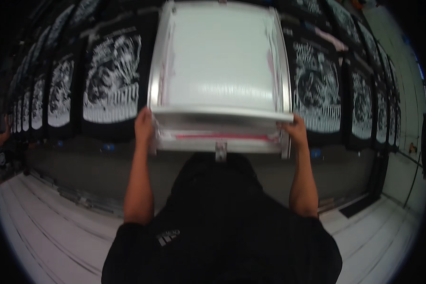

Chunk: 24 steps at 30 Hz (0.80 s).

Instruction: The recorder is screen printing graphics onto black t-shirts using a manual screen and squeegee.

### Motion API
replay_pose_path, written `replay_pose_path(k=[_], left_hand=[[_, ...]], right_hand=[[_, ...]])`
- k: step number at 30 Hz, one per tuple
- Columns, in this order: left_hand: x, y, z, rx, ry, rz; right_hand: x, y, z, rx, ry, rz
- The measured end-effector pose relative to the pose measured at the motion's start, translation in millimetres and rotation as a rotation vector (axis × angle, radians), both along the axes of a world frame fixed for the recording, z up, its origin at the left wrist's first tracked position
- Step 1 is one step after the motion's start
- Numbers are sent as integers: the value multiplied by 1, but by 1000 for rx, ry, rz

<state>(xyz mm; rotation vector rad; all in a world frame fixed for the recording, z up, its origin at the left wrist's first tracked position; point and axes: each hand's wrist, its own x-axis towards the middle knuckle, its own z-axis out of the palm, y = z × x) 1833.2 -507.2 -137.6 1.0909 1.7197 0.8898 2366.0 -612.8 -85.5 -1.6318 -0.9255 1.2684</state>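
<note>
Head view: left hand [144,126] and right hand [296,130] each grip an end of a long, pale bar [222,113], slightly blurred, lying across the near part of a silver frame [154,90]. The frame's whitish panel [217,57] has pinkish smears along its sides; a red strip [227,137] shows nearer the body. Black cloths [112,78] with white prints flank it.

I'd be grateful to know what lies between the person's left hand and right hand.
In the head view, a long pale bar spans from the left hand to the right hand, across the metal-edged frame.
</note>
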Motion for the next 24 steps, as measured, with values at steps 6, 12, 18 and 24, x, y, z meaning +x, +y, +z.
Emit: replay_pose_path(k=[6,12,18,24], left_hand=[[6,16,-9,9,-93,49],[2,9,-11,66,-159,-8],[1,3,-12,75,-183,-17],[-17,3,2,195,378,-320]], right_hand=[[-13,11,-3,36,115,22],[-19,2,-8,42,139,6],[-23,-2,-9,43,136,-4],[-30,4,25,-62,-202,241]])
